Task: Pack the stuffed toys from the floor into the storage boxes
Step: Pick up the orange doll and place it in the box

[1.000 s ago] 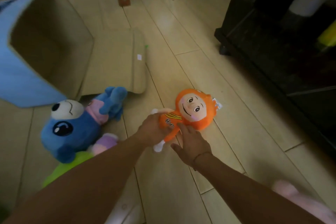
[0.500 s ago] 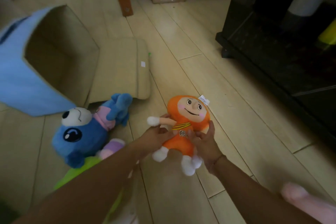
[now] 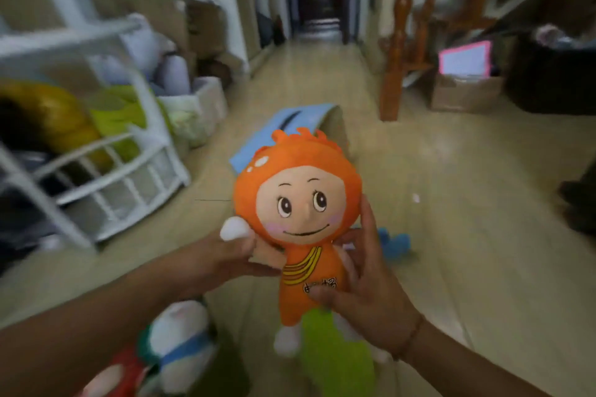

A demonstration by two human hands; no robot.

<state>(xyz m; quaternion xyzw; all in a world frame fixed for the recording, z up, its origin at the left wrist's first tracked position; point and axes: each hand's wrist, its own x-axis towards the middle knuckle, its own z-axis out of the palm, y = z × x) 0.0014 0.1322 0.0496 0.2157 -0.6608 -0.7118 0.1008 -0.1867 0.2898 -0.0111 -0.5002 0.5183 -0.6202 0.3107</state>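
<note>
The doll (image 3: 298,213) sits mid-frame, with the storage box (image 3: 283,135) on the floor behind it, a shelf rack (image 3: 106,151) at left, and a cardboard box (image 3: 464,90) upper right.

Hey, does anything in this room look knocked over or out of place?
Yes: the blue storage box behind the orange doll lies tipped on its side on the floor, not standing upright. A blue plush also lies loose there.

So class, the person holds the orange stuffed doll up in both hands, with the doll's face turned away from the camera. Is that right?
Not quite. The head view shows the orange stuffed doll facing the camera, its eyes and smile plainly visible. The rest stands: the left hand and the right hand both hold it up off the floor.
</note>
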